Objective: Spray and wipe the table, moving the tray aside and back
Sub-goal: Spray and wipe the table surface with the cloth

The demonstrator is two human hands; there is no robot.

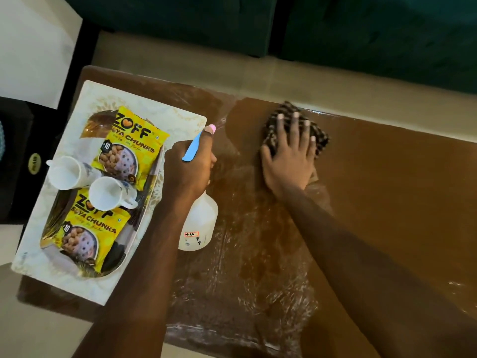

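Wet table [374,202], right hand [289,161] half-hiding checked cloth [296,120], sprayer head hidden

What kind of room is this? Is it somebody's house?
Probably a living room at home. A low brown coffee table stands in front of a dark green sofa, and a tray on the table holds two white cups and snack packets.

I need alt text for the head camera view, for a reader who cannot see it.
A person's right hand presses a checked cloth flat on a wet brown table, while the left hand grips a white spray bottle. At the table's left end, a tray holds two white cups and two yellow packets.
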